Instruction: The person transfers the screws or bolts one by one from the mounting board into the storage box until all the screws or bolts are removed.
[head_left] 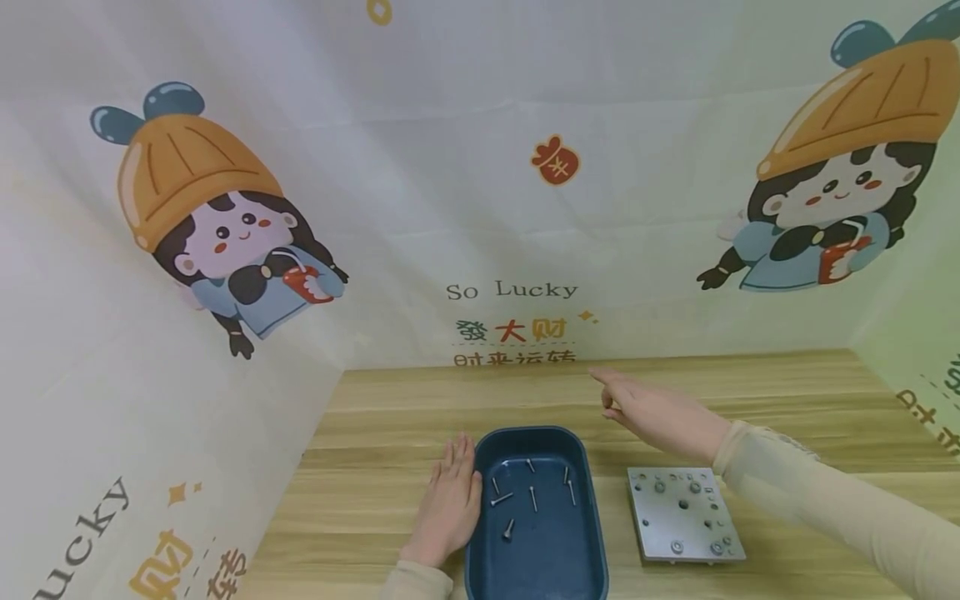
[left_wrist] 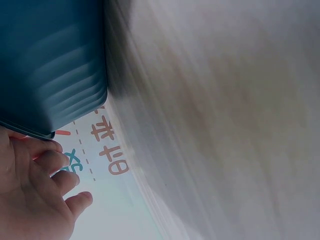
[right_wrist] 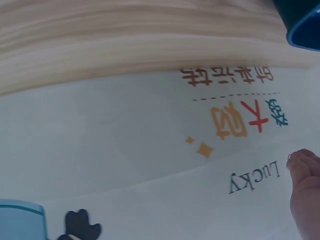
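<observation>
A dark blue tray (head_left: 555, 567) stands on the wooden table with several small metal screws (head_left: 533, 498) lying loose in it. Along its left side lies my left hand (head_left: 447, 500), fingers mostly straight, thumb side at the rim. The left wrist view shows that hand (left_wrist: 37, 180) close by the tray's rim (left_wrist: 30, 131). Beyond the tray's far right corner, my right hand (head_left: 637, 408) reaches out with the index finger extended and the other fingers loosely bent. Nothing shows in it. In the right wrist view only part of this hand (right_wrist: 306, 187) appears.
A square silver metal plate (head_left: 682, 521) with holes and several bolt heads sits right of the tray, beside my right forearm. Behind the wooden table (head_left: 390, 417), a printed white cloth (head_left: 420, 192) hangs as a wall and continues along both sides.
</observation>
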